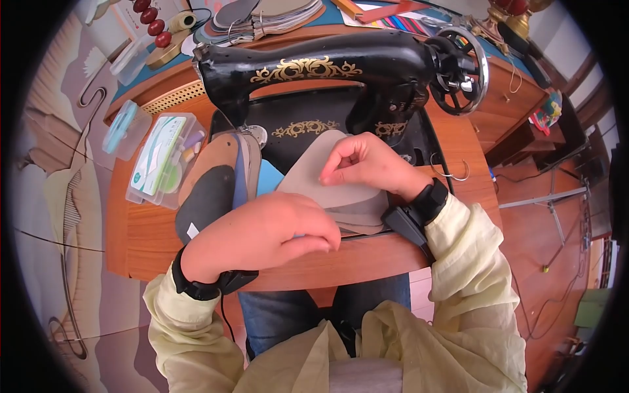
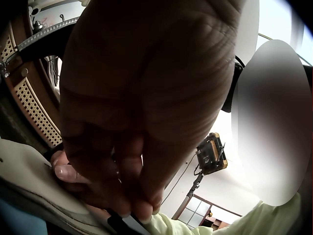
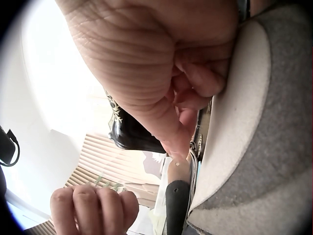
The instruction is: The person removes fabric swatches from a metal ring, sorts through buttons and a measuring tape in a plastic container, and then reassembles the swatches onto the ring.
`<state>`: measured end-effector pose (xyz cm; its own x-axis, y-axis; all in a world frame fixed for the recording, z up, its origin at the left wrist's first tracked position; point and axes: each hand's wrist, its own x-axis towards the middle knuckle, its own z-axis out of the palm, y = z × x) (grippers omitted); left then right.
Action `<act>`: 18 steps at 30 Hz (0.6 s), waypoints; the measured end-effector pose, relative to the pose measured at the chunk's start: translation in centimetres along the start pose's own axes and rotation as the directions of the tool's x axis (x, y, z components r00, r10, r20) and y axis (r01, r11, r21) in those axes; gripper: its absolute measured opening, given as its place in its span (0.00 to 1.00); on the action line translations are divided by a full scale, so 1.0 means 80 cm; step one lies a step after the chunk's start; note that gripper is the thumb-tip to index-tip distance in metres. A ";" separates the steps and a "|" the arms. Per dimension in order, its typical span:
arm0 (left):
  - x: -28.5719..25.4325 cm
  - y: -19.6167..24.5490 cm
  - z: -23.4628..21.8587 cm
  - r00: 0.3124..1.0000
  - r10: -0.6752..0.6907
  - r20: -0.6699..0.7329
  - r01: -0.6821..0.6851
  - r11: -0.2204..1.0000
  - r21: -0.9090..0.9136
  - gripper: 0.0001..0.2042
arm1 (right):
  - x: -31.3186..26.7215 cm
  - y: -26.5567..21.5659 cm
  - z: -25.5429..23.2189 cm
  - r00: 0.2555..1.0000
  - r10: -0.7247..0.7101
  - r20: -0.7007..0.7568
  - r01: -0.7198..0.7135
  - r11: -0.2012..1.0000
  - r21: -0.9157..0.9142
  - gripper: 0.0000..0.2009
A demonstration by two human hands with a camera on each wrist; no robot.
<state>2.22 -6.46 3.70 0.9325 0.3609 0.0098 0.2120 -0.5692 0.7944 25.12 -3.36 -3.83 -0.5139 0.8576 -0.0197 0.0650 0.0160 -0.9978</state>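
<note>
Over a fanned stack of fabric swatches (image 1: 308, 167), both hands are raised close together. The left hand (image 1: 268, 229) is palm-down, its fingers bent; in the left wrist view this hand (image 2: 146, 98) has its fingertips brought together against the thumb. The right hand (image 1: 373, 164) has thumb and index tips meeting above the beige top swatch, its other fingers curled. Seen from the right wrist, that hand (image 3: 161, 63) is beside the pale swatch (image 3: 244, 98). Nothing can be made out between either hand's fingertips. A dark grey swatch (image 1: 206, 196) lies left of the stack.
A black sewing machine (image 1: 314, 62) with a handwheel (image 1: 458, 72) stands behind the swatches. On the left are a clear box (image 1: 157, 160) of small supplies and another small container (image 1: 124, 128). A metal ring (image 1: 458, 171) lies at right. More swatches (image 1: 268, 16) are at the back.
</note>
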 end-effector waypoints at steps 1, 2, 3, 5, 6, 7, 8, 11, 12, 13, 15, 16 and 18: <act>-0.002 -0.004 0.000 0.998 0.014 -0.055 -0.010 0.997 0.071 0.03 | 0.000 0.001 0.000 1.000 -0.016 0.002 0.016 1.000 -0.001 0.03; -0.003 -0.013 0.001 0.994 0.032 -0.109 -0.016 0.990 0.142 0.04 | 0.000 0.003 -0.001 0.999 -0.032 0.005 0.032 0.999 -0.002 0.03; -0.004 -0.020 0.000 0.985 0.053 -0.161 -0.018 0.977 0.212 0.05 | 0.000 0.004 -0.001 0.999 -0.048 0.008 0.048 0.999 -0.002 0.03; -0.004 -0.025 -0.010 0.965 -0.032 -0.259 0.099 0.963 0.250 0.07 | -0.003 0.001 -0.002 1.000 0.007 0.005 -0.006 0.997 -0.072 0.06; -0.003 -0.028 -0.016 0.948 -0.074 -0.310 0.160 0.952 0.263 0.07 | -0.004 -0.002 -0.002 0.999 0.034 0.004 -0.033 0.994 -0.108 0.07; 0.000 -0.033 -0.020 0.928 -0.061 -0.367 0.165 0.952 0.259 0.07 | -0.008 -0.009 -0.001 0.996 0.047 0.073 -0.037 0.991 -0.130 0.08; 0.003 -0.037 -0.023 0.904 -0.047 -0.424 0.169 0.952 0.255 0.08 | -0.014 -0.019 0.001 0.988 0.062 0.143 -0.039 0.988 -0.153 0.09; 0.003 -0.039 -0.020 0.855 -0.114 -0.507 0.300 0.904 0.303 0.17 | -0.033 -0.028 0.020 0.928 -0.084 0.363 0.180 0.955 -0.238 0.10; 0.006 -0.054 -0.020 0.855 -0.117 -0.505 0.308 0.898 0.314 0.19 | -0.040 -0.031 0.029 0.907 -0.105 0.408 0.245 0.919 -0.309 0.08; 0.007 -0.065 -0.020 0.857 -0.117 -0.502 0.313 0.892 0.326 0.21 | -0.048 -0.033 0.038 0.885 -0.120 0.451 0.310 0.874 -0.375 0.06; 0.010 -0.072 -0.022 0.881 -0.175 -0.441 0.348 0.870 0.351 0.21 | -0.066 -0.043 0.055 0.895 -0.047 0.443 0.285 0.825 -0.488 0.02; 0.012 -0.075 -0.023 0.890 -0.202 -0.409 0.361 0.859 0.363 0.21 | -0.086 -0.040 0.063 0.888 -0.134 0.439 0.420 0.627 -0.657 0.05; 0.015 -0.086 -0.021 0.900 -0.227 -0.372 0.346 0.891 0.295 0.21 | -0.109 -0.040 0.079 0.867 -0.140 0.478 0.473 0.533 -0.702 0.07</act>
<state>1.40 -0.85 -0.73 0.6826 0.7288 0.0539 0.5980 -0.5995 0.5320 23.97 -14.17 -0.89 -0.8636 0.4957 0.0923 0.3917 0.7748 -0.4962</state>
